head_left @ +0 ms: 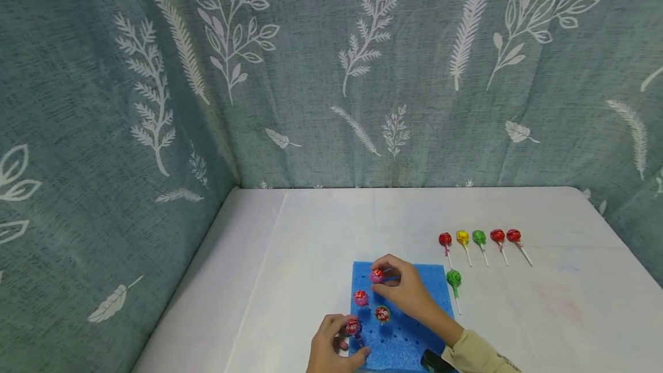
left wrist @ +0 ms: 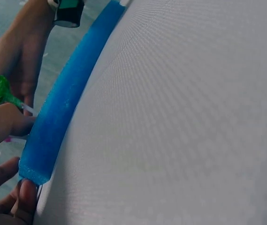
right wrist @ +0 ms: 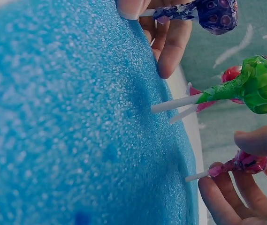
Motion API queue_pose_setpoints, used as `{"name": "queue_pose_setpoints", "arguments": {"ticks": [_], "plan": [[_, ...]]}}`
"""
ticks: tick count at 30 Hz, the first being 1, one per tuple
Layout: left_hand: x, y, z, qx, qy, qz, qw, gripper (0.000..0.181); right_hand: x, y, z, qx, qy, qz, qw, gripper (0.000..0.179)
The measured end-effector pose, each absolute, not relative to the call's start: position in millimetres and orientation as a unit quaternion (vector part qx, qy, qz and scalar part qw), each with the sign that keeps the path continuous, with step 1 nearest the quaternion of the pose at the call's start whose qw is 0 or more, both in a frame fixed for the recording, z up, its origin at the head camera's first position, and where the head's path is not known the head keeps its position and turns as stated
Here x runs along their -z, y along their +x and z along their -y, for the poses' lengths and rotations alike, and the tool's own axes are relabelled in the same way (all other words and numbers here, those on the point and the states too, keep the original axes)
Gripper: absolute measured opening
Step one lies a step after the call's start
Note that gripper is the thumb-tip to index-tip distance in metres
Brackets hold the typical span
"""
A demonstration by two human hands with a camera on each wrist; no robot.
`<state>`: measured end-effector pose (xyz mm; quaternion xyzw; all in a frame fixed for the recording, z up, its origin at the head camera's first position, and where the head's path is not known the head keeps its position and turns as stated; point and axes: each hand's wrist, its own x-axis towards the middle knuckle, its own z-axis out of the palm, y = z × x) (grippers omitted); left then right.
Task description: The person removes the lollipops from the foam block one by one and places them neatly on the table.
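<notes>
A blue foam block [head_left: 414, 332] with small holes lies on the white table. My left hand [head_left: 334, 344] grips its left edge, thumb on top, beside a purple-wrapped lollipop [right wrist: 217, 16] standing in it. Near the far left corner my right hand [head_left: 409, 289] pinches a pink lollipop [right wrist: 250, 161] by its wrapped head, the stick's lower end at the foam. Between the hands, a green lollipop [right wrist: 262, 84] and another pink lollipop [head_left: 361, 298] stand upright in the block. In the left wrist view, left fingers [left wrist: 27, 194] curl at the block's corner.
To the right, a row of lollipops lies on the table: red [head_left: 445, 239], yellow [head_left: 463, 238], green [head_left: 479, 238] and two more red. Another green lollipop [head_left: 453, 278] lies by the block's right edge. A patterned curtain [head_left: 311, 73] hangs behind the table [head_left: 290, 235].
</notes>
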<state>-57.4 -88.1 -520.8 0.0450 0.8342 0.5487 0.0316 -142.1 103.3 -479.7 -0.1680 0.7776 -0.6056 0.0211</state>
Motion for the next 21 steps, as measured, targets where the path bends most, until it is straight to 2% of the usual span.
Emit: {"name": "queue_pose_setpoints", "arguments": {"ticks": [7,15,21], "plan": [[521.2,-55.7,86.8,-0.546,0.041,-0.837,0.029,0.050,456.7,-130.6,-102.5,0.618,-0.149,-0.772,0.016,0.028],[520.6,-56.0,87.0,-0.539,0.037,-0.841,0.026,0.051,445.7,-133.9,-111.3,0.624,-0.196,-0.755,-0.052,0.030],[523.5,-56.5,86.9,-0.534,0.042,-0.844,0.021,0.050,439.4,-131.7,-124.6,0.628,-0.207,-0.747,-0.068,0.030]]}}
